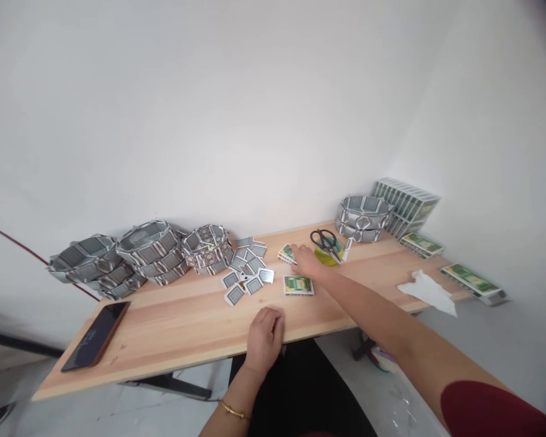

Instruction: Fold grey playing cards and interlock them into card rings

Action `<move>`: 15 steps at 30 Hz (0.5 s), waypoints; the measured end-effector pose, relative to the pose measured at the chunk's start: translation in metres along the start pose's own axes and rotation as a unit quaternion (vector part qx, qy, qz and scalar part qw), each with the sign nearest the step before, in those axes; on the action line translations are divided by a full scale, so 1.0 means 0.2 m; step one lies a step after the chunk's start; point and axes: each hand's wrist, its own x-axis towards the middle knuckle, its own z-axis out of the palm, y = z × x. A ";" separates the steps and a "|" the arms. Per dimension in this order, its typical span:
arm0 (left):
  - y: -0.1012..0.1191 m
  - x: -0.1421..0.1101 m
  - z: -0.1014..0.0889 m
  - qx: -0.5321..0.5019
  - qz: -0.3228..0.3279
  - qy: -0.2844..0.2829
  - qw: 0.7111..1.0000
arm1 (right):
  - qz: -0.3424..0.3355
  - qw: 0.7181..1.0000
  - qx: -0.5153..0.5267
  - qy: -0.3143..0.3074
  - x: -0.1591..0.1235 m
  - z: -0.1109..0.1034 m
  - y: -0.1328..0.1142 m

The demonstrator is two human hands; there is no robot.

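Observation:
My left hand [264, 340] rests at the table's front edge with its fingers curled in, and nothing shows in it. Stretched forward, my right hand [306, 262] has its fingers closed on the near end of a small green-and-white playing card box [286, 254]; the fingertips are partly hidden. Just in front of that hand lies a second card box [298, 285], flat on the wood. Loose playing cards [250, 273] are spread to the left, mostly backs up. Black-handled scissors [327, 244] lie on a yellow-green roll of tape [328, 258] to the right.
Ring-shaped structures of folded cards [155, 252] line the back left, with another card ring [364, 217] at the back right beside stacked card boxes [404, 203]. A phone [96, 335] lies at the left end of the wooden table [177, 328]. White tissue [428, 292] lies near the right edge.

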 end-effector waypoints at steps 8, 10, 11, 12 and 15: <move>0.01 0.00 -0.02 -0.013 -0.009 -0.005 1.000 | -0.050 0.991 0.037 0.120 -0.18 -0.30 0.26; 0.01 0.00 -0.02 -0.011 -0.012 -0.006 1.000 | -0.013 0.976 0.042 0.212 -0.26 -0.40 0.47; 0.01 0.01 -0.02 -0.010 -0.015 -0.005 1.000 | 0.010 0.973 0.032 0.230 -0.30 -0.44 0.59; 0.01 0.01 -0.02 -0.008 -0.017 -0.004 1.000 | 0.042 0.969 0.018 0.243 -0.34 -0.47 0.72; 0.01 0.01 -0.01 0.000 -0.017 -0.003 1.000 | 0.167 0.962 -0.033 0.211 -0.47 -0.51 1.07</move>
